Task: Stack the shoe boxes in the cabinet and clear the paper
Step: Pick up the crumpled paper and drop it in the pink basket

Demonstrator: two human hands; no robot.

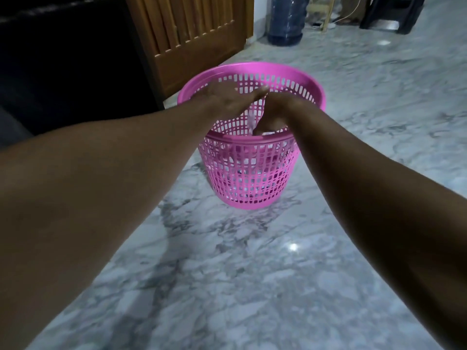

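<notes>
A pink plastic mesh basket (307,83) stands on the marble floor, and both my arms reach over it. My left hand (227,97) lies flat over the near-left rim, palm down, fingers apart, holding nothing. My right hand (273,114) points down inside the basket with its fingers bunched. A blurred white scrap of paper (251,121) hangs just left of those fingers, and I cannot tell whether they grip it. More white paper shows through the mesh lower in the basket. No shoe boxes are in view.
A slatted wooden door panel (197,41) stands behind the basket on the left, beside dark furniture (63,59). A blue wrapped cylinder (288,18) and a black stool (394,13) stand at the back. Grey-veined marble floor (252,274) surrounds the basket.
</notes>
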